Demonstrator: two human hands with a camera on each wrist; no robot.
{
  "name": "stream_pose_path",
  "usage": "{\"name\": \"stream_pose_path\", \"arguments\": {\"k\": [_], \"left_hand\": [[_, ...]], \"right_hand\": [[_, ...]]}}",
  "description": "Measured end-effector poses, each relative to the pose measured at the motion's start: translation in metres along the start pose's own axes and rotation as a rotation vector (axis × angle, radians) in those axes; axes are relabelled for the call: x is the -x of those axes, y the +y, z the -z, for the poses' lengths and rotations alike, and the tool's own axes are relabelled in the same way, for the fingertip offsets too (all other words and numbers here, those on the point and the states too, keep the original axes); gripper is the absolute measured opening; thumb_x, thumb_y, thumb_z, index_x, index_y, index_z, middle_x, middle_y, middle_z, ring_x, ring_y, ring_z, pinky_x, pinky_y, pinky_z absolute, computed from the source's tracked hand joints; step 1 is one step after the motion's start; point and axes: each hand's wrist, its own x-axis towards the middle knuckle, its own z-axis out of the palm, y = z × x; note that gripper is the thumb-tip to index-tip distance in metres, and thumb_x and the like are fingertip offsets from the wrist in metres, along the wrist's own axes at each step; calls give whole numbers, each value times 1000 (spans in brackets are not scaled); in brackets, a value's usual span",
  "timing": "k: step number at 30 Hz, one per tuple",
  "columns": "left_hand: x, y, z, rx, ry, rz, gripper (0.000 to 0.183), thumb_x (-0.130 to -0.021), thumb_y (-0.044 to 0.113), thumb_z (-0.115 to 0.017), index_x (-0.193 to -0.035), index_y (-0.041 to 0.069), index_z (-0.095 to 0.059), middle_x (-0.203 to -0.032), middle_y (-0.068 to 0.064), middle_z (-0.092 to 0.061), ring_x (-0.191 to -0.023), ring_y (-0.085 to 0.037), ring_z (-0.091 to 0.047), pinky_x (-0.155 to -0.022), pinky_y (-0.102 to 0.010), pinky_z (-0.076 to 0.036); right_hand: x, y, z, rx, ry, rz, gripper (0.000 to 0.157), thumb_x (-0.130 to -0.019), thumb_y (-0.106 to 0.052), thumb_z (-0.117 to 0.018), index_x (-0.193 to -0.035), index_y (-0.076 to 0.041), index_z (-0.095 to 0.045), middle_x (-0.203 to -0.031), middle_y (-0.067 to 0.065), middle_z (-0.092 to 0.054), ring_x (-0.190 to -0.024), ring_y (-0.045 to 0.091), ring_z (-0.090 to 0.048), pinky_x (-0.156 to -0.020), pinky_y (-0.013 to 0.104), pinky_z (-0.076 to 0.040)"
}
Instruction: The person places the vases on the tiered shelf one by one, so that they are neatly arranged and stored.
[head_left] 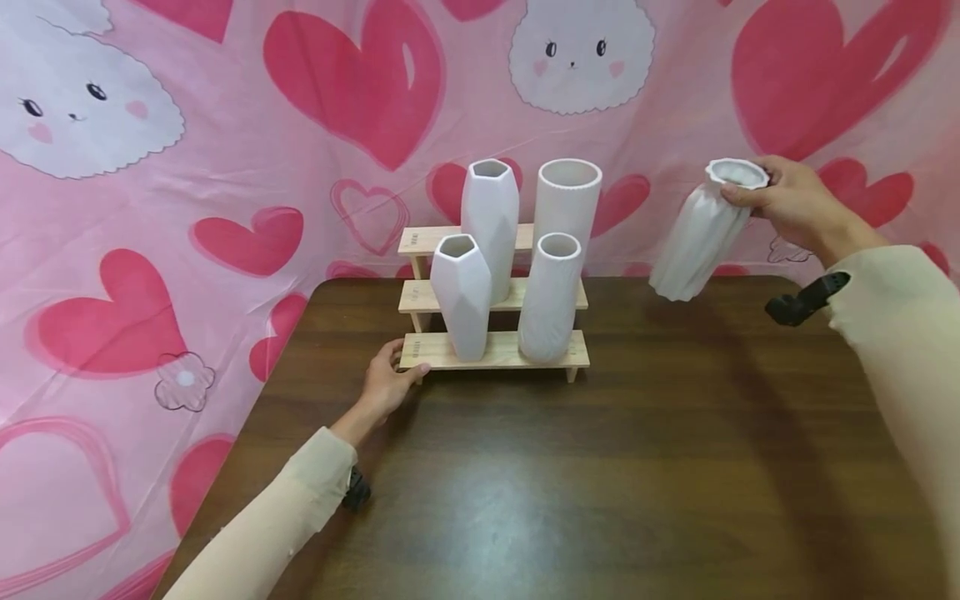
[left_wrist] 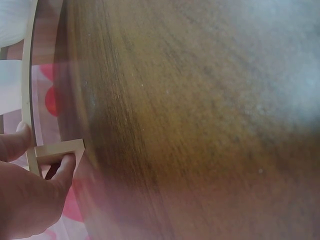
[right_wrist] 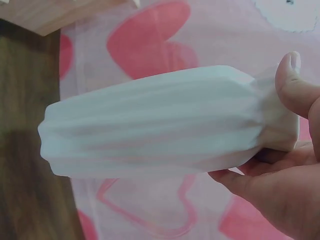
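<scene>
My right hand (head_left: pixel 795 200) grips a white ribbed vase (head_left: pixel 701 237) by its neck and holds it tilted above the table's right side. In the right wrist view the thumb lies across the neck of the vase (right_wrist: pixel 160 125), fingers beneath it. At the lower left end of a three-step wooden stand (head_left: pixel 502 352), my left hand (head_left: pixel 386 383) pinches the bottom step, thumb on top. The left wrist view shows fingers of this hand (left_wrist: pixel 35 195) around the step's end and leg. A faceted vase (head_left: pixel 465 296) and a textured round vase (head_left: pixel 551 304) stand on that bottom step.
Behind them on the stand rise a taller faceted vase (head_left: pixel 491 225) and a wide cylindrical vase (head_left: pixel 567 200). The brown table (head_left: pixel 600 483) ends at a pink heart-patterned cloth (head_left: pixel 262 167) hanging behind and at the left.
</scene>
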Motion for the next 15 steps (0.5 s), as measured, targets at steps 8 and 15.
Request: {"name": "stream_pose_path", "arguments": {"k": [8,15], "left_hand": [[-3,1,3,-12,-2,-7,65,-89,12,-69,-144,3,-36,-129,-18,-56,-87,-21,-62,-68,-24,-47],[-1,0,1,-13,-3,-4,65,-88,11,-70,-143,3,-36,-130,-18,-56,-89,-21,-61,-68,-23,-47]], "right_hand": [[-1,-31,-6,5,-9,28,45,-88,-22,-70,-126,-16,-49,-107,-7,-53,-88,4,-54,-69,12,-48],[-5,-56,-17,-100,-25,41,47,-85,-17,-73,-126,-13,-49,-107,-4,-54,-86,6,-59,-68,16,-50]]}}
